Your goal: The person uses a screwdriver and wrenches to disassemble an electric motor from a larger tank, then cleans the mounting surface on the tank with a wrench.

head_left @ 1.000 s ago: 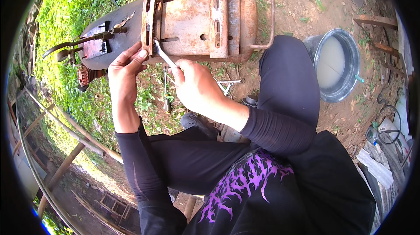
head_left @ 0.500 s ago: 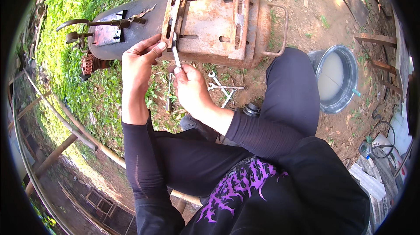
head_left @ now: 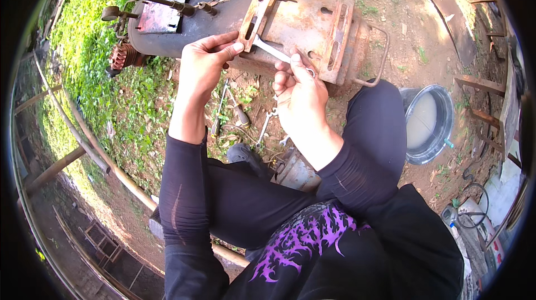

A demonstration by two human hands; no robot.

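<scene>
A rusty metal tank (head_left: 298,16) lies on its side across the ground in front of me. Near its middle, a slotted metal bracket (head_left: 261,8) crosses it. My left hand (head_left: 200,65) is closed, thumb and fingers pinching the bracket's near end; whether a small part sits between the fingertips is hidden. A combination wrench (head_left: 274,51) is gripped between the thumb and fingers of my right hand (head_left: 301,94). The wrench's far end meets the bracket beside my left fingertips. A second slotted bracket (head_left: 338,37) lies across the tank's right end.
Screwdrivers (head_left: 217,124) and a wrench (head_left: 264,127) lie on the ground below the tank. A bucket (head_left: 445,132) of cloudy liquid stands right of my knee. Pipe fittings (head_left: 181,7) rise from the tank's left part, and a looped handle (head_left: 385,48) juts from its right end.
The wrench has swung rightward from pointing toward me, with my right hand moving right along with it. My left hand stays at the bracket's end. The whole view has shifted and tilted.
</scene>
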